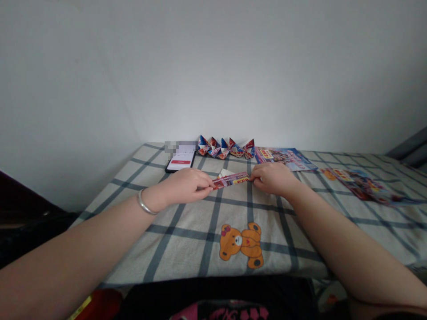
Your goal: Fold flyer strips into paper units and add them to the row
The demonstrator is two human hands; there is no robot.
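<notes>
A narrow folded strip of printed paper [231, 180] lies flat on the checked cloth [187, 231], running nearly level between the two hands, with a small white flap of the same sheet showing at its far edge. The work looks to be at a creasing stage: the sheet is already folded down into a slim band, and both ends are pinned so the fold can be sharpened. As a judgement, the next move calls for steady pressure run along the length of the strip without letting either end slip or twist.

The left hand [187, 186] has its fingers pressed together, the tips pinching the strip's left end against the cloth. The right hand [271, 178] does the same at the right end, fingers curled and closed on the paper. A silver bangle [146, 203] sits on the left wrist.

Beyond the strip, a row of folded paper shapes [226, 148] stands near the wall, with a phone [181, 161] to their left. Two flat leaflets [285, 158] [362, 184] lie to the right. A bear print [242, 243] marks the cloth nearer the person.
</notes>
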